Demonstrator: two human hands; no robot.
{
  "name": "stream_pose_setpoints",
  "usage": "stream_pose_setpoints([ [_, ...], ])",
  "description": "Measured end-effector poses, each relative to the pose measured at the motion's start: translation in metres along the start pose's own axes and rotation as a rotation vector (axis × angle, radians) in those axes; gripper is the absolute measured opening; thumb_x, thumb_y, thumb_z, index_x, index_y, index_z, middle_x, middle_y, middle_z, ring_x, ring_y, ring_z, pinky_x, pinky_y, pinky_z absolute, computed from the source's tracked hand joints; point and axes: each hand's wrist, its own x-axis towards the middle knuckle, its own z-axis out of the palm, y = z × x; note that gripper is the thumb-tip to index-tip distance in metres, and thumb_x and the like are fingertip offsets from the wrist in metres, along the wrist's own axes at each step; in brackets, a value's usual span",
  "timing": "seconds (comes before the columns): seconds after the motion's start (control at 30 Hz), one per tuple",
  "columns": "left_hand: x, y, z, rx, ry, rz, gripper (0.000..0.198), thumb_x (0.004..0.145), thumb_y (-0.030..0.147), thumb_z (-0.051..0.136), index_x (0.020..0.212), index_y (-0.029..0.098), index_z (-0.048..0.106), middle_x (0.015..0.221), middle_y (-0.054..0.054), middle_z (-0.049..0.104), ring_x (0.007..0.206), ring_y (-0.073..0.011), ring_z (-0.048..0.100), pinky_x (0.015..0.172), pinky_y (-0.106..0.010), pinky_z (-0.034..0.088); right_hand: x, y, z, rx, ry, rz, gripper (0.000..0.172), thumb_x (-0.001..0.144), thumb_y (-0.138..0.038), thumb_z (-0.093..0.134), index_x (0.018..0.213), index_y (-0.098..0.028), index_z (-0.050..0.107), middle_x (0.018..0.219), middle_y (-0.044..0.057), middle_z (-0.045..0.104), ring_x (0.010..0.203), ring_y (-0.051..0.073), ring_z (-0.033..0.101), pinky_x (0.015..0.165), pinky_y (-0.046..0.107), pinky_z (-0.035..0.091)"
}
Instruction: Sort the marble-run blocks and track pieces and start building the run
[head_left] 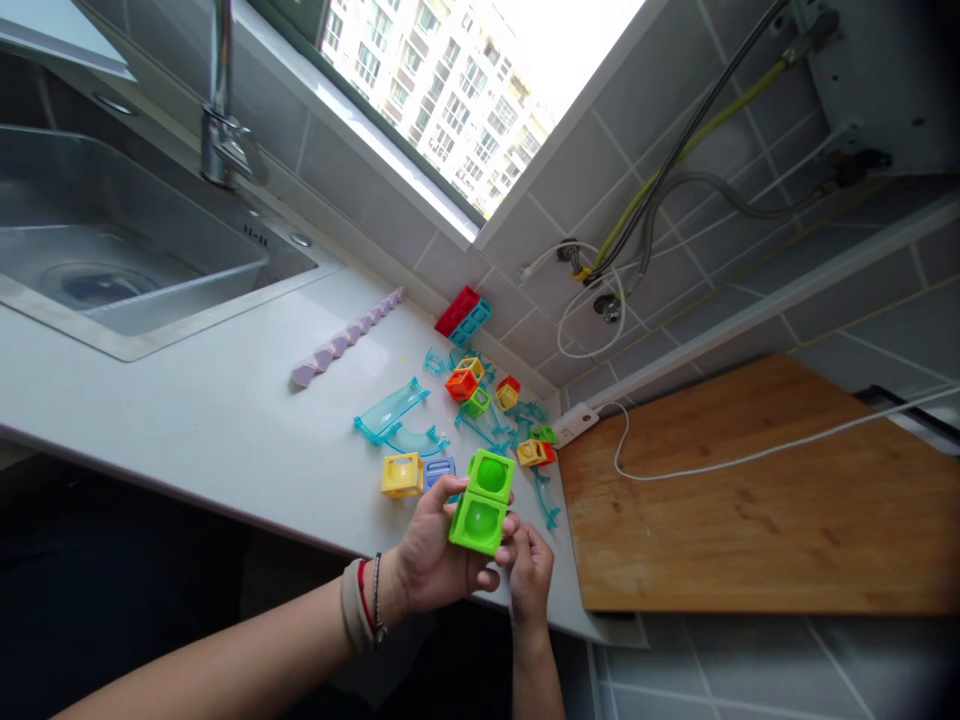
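Observation:
Two bright green cube blocks (482,502), joined end to end with round hollows facing up, are held over the counter's front edge. My left hand (433,556) wraps round them from the left, thumb along the upper side. At their lower right, my right hand (531,572) has its fingers curled in against the blocks' edge; the exact grip is partly hidden. Just beyond my left hand sit a yellow cube block (402,475) and a blue-violet cube block (438,470). Clear teal track pieces (393,410) lie farther back.
Orange, yellow and green blocks (465,384) lie among more track pieces. Red and teal blocks (463,316) stand by the wall. A lilac zigzag strip (349,337) lies near the steel sink (292,262). On the right are a wooden board (750,520) and a white power strip (576,425).

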Motion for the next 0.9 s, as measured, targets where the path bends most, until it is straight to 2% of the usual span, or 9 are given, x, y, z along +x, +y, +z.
stream_pose_setpoints([
  [0.07, 0.003, -0.009, -0.013, 0.073, 0.122, -0.003, 0.048, 0.085, 0.054, 0.054, 0.100, 0.010, 0.067, 0.086, -0.009, 0.064, 0.071, -0.0197, 0.066, 0.051, -0.025, 0.049, 0.001, 0.001, 0.000, 0.037, 0.023, 0.043, 0.046, 0.086, -0.061, 0.068, 0.071, -0.018, 0.060, 0.055, -0.004, 0.054, 0.045, 0.011, 0.048, 0.043, 0.022, 0.041],
  [0.17, 0.006, -0.017, -0.033, 0.401, 0.215, 0.059, 0.049, 0.081, 0.055, 0.061, 0.101, 0.010, 0.064, 0.086, -0.011, 0.068, 0.067, -0.0214, 0.067, 0.049, -0.027, 0.049, 0.007, 0.001, -0.004, 0.049, -0.003, 0.064, 0.046, 0.086, -0.062, 0.066, 0.072, -0.019, 0.060, 0.055, -0.005, 0.053, 0.043, 0.011, 0.047, 0.042, 0.022, 0.039],
  [0.33, 0.005, -0.012, -0.043, 0.851, 0.222, 0.247, 0.045, 0.078, 0.044, 0.078, 0.108, 0.015, 0.060, 0.085, -0.007, 0.070, 0.066, -0.0174, 0.066, 0.058, -0.025, 0.049, 0.053, -0.033, -0.006, -0.156, -0.168, -0.147, 0.042, 0.092, -0.054, 0.062, 0.070, -0.018, 0.062, 0.060, -0.001, 0.058, 0.055, 0.014, 0.054, 0.054, 0.025, 0.045],
  [0.43, 0.003, -0.008, -0.043, 0.756, 0.089, 0.107, 0.043, 0.079, 0.044, 0.072, 0.108, 0.015, 0.062, 0.087, -0.009, 0.072, 0.068, -0.0197, 0.068, 0.057, -0.026, 0.050, 0.096, -0.070, 0.013, -0.357, -0.273, -0.344, 0.034, 0.097, -0.047, 0.055, 0.082, -0.018, 0.067, 0.069, 0.001, 0.062, 0.063, 0.017, 0.058, 0.061, 0.028, 0.050],
  [0.53, 0.002, -0.007, -0.045, 0.576, -0.019, -0.067, 0.046, 0.076, 0.045, 0.064, 0.108, 0.012, 0.066, 0.088, -0.013, 0.073, 0.068, -0.0239, 0.070, 0.054, -0.028, 0.050, 0.135, -0.091, 0.052, -0.665, -0.399, -0.632, 0.022, 0.096, -0.035, 0.054, 0.099, -0.019, 0.069, 0.102, 0.011, 0.068, 0.095, 0.024, 0.066, 0.081, 0.035, 0.054],
  [0.6, 0.002, -0.006, -0.046, 0.500, -0.008, -0.082, 0.047, 0.075, 0.046, 0.061, 0.105, 0.009, 0.069, 0.087, -0.014, 0.072, 0.069, -0.0246, 0.071, 0.055, -0.029, 0.050, 0.156, -0.092, 0.082, -0.781, -0.479, -0.729, 0.022, 0.092, -0.029, 0.057, 0.109, -0.019, 0.068, 0.121, 0.014, 0.064, 0.115, 0.027, 0.062, 0.101, 0.041, 0.050],
  [0.67, 0.001, -0.005, -0.047, 0.442, 0.040, -0.047, 0.049, 0.075, 0.047, 0.058, 0.101, 0.008, 0.071, 0.087, -0.015, 0.071, 0.070, -0.0243, 0.070, 0.057, -0.029, 0.050, 0.173, -0.086, 0.106, -0.814, -0.519, -0.744, 0.024, 0.087, -0.023, 0.061, 0.110, -0.019, 0.068, 0.133, 0.015, 0.059, 0.127, 0.028, 0.056, 0.110, 0.043, 0.044],
  [0.77, -0.001, -0.002, -0.044, 0.380, 0.112, 0.016, 0.051, 0.075, 0.050, 0.057, 0.096, 0.007, 0.073, 0.087, -0.014, 0.070, 0.069, -0.0237, 0.069, 0.057, -0.030, 0.048, 0.194, -0.073, 0.126, -0.850, -0.538, -0.712, 0.022, 0.084, -0.018, 0.061, 0.106, -0.018, 0.066, 0.124, 0.014, 0.063, 0.118, 0.027, 0.060, 0.105, 0.042, 0.047],
  [0.9, -0.001, 0.000, -0.042, 0.352, 0.176, 0.032, 0.051, 0.075, 0.051, 0.056, 0.094, 0.007, 0.073, 0.088, -0.014, 0.068, 0.070, -0.0233, 0.067, 0.057, -0.030, 0.047, 0.212, -0.063, 0.130, -0.910, -0.591, -0.685, 0.028, 0.083, -0.019, 0.066, 0.111, -0.020, 0.064, 0.108, 0.008, 0.068, 0.099, 0.024, 0.063, 0.094, 0.039, 0.050],
])
